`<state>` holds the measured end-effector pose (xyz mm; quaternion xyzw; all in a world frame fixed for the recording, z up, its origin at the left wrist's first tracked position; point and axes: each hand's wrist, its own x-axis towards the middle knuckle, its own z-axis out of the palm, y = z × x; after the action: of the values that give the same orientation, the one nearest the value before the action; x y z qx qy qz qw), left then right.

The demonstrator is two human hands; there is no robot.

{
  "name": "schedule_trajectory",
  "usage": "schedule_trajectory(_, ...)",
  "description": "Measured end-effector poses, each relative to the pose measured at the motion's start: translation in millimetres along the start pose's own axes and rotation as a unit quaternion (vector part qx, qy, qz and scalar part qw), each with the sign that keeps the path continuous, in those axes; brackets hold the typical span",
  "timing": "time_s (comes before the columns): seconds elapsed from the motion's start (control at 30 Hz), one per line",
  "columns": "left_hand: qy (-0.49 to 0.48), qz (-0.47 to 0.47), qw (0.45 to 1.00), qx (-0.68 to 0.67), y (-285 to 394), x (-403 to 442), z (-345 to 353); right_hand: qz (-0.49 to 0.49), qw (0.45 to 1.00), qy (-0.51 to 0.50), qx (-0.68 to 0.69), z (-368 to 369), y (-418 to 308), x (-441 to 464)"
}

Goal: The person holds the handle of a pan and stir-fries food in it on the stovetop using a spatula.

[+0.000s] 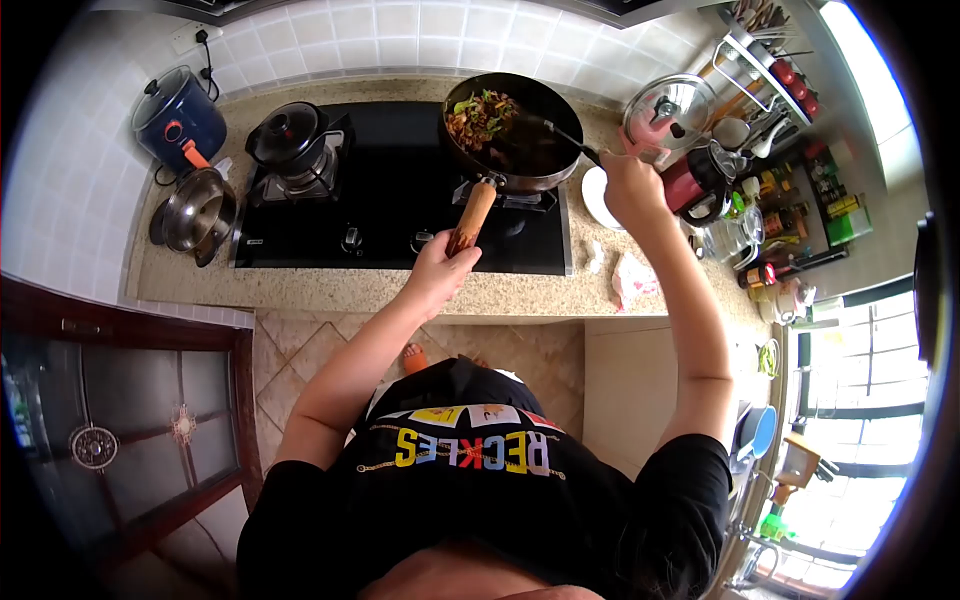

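Observation:
A black wok (pixel 540 95) with a wooden handle (pixel 474 212) sits over the right burner of the black gas stove. Chopped food (pixel 482 118), green and brown, lies in its left part. My left hand (pixel 440 272) is closed around the end of the wooden handle. At the wok's right rim my right hand (pixel 632 190) grips the dark handle of a spatula (pixel 560 133), whose blade end is inside the wok, right of the food. A white plate (pixel 597 200) is partly hidden beside my right hand.
A lidded black pot (pixel 287 135) stands on the left burner. Farther left are a blue cooker (pixel 178 115) and a steel pan (pixel 198 212). To the right are a glass lid (pixel 672 105), a dark red kettle (pixel 697 183), bottles and a utensil rack (pixel 765 70). A crumpled bag (pixel 634 280) lies near the edge.

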<state>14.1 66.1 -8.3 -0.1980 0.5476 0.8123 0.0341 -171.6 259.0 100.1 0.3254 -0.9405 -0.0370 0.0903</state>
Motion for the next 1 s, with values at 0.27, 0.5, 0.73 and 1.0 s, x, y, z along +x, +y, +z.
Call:
schedule_trajectory(0.27, 0.052, 0.027, 0.998, 0.028, -9, -5, 19, -0.148, 0.986, -0.07, -0.03, 32, 1, -25)
schedule_trajectory(0.5, 0.061, 0.038, 0.995, 0.071, -21, -1, 28, -0.175, 0.982, -0.001, -0.074, -60, 54, -15)
schedule_trajectory(0.73, 0.082, 0.097, 0.985, 0.119, -48, 8, 28, -0.024, 0.999, -0.028, 0.02, 30, 25, 30)
schedule_trajectory(1.0, 0.072, 0.098, 0.982, 0.143, -53, 10, 22, -0.057, 0.993, -0.063, 0.078, 71, 2, 36)
